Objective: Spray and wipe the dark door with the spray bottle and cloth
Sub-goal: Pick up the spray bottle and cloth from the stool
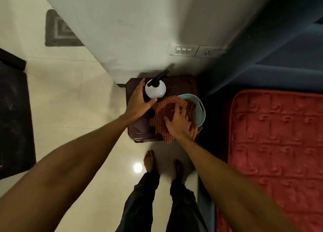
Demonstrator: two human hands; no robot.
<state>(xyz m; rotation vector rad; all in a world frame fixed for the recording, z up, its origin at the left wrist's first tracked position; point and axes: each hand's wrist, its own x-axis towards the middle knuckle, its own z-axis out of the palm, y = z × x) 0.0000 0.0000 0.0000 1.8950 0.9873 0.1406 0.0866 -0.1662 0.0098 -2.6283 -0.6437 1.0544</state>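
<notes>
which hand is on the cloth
The right hand, fingers spread on the orange checked cloth draped over the pale blue basket; the left hand is at the white spray bottle instead.
</notes>
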